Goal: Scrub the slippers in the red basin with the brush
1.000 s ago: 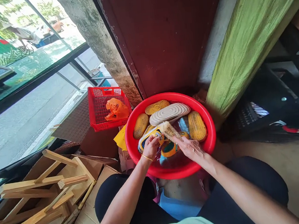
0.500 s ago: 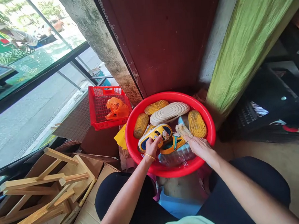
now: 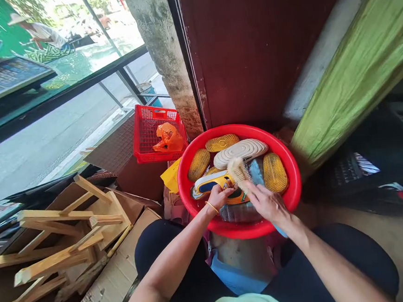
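Pressing a bristle brush (image 3: 238, 170) onto a yellow slipper (image 3: 209, 183) inside our red basin (image 3: 241, 230)

Nearest us, our left hand (image 3: 219, 197) (a gold bangle (image 3: 212, 208) on its wrist) closes around the slipper, and our right hand (image 3: 266, 202) grips the brush, whose head now sits on the slipper's upper edge rather than beside it, as it did a moment ago. Tan soles (image 3: 275, 173) and a cream sole (image 3: 239, 151) lie further in the basin; beyond its rim stands a red plastic crate (image 3: 148, 148) holding an orange bag (image 3: 168, 138).
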### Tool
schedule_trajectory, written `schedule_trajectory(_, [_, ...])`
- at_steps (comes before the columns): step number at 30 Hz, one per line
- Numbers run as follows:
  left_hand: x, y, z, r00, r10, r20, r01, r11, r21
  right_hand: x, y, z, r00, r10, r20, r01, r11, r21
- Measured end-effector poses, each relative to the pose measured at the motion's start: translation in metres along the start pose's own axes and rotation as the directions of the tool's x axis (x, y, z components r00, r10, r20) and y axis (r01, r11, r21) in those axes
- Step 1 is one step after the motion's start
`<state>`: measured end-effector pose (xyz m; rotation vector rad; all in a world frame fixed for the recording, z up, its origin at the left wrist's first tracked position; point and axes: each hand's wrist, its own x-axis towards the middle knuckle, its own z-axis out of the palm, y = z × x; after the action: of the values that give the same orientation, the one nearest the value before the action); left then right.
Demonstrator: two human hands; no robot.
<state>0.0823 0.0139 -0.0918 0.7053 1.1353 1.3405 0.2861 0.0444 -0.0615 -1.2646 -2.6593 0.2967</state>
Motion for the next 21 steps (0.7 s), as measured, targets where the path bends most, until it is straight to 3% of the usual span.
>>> schedule_trajectory(4, [-0.003,-0.004,-0.004,0.996,0.004,0.094,-0.02,0.985,0.171,0.006,-0.019,0.001,0.997,0.012,0.075,-0.004,0.995,-0.098])
schedule_trajectory(9, [-0.006,-0.007,-0.005,0.985,0.036,0.17,-0.085,0.953,0.29,0.028,-0.017,-0.001,0.994,0.09,0.069,-0.082,0.991,-0.105])
schedule_trajectory(15, [0.002,0.015,-0.009,0.997,0.025,-0.075,-0.022,0.999,0.044,0.007,-0.021,0.009,0.993,-0.023,0.119,0.033,0.996,-0.082])
schedule_trajectory(21, [0.011,0.043,-0.012,0.965,0.024,-0.261,-0.094,0.961,-0.262,-0.003,0.022,0.0,0.998,0.066,-0.023,-0.067,0.996,-0.061])
